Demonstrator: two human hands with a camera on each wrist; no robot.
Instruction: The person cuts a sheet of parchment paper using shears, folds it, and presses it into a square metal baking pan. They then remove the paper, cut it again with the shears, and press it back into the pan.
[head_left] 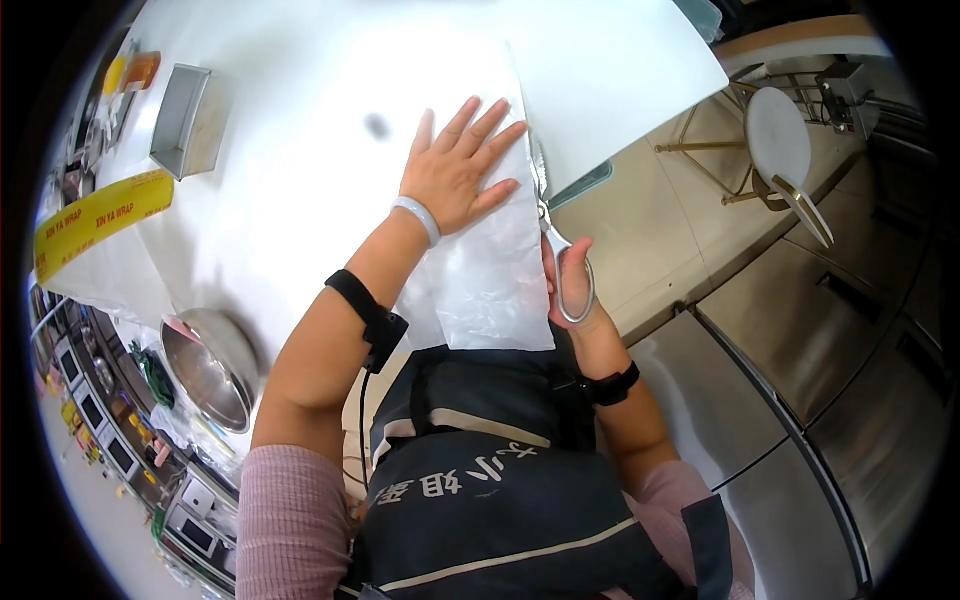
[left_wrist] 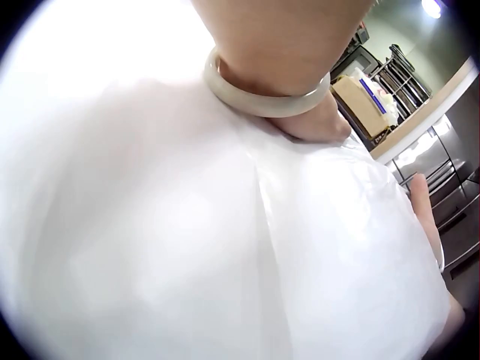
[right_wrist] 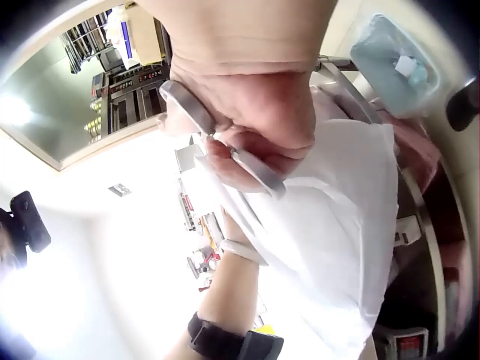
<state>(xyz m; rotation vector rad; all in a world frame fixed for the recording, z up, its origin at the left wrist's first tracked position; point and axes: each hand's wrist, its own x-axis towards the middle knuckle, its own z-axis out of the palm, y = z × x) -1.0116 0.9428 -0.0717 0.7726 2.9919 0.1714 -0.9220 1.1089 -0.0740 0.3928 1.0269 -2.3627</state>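
A translucent white plastic sheet (head_left: 490,270) lies on the white table and hangs over its near edge. My left hand (head_left: 460,175) presses flat on it with the fingers spread. At the sheet's right edge my right hand (head_left: 572,275) grips grey-handled scissors (head_left: 543,212), whose blades point away from me along that edge. In the right wrist view the fingers of my right hand (right_wrist: 251,142) are curled through the scissors' handles (right_wrist: 259,174), beside the draped sheet (right_wrist: 330,217).
A metal loaf tin (head_left: 190,122), a yellow wrap box (head_left: 105,222) and a steel bowl (head_left: 212,370) are at the left. A round stool (head_left: 778,135) stands on the floor at the right, near steel cabinets (head_left: 790,330).
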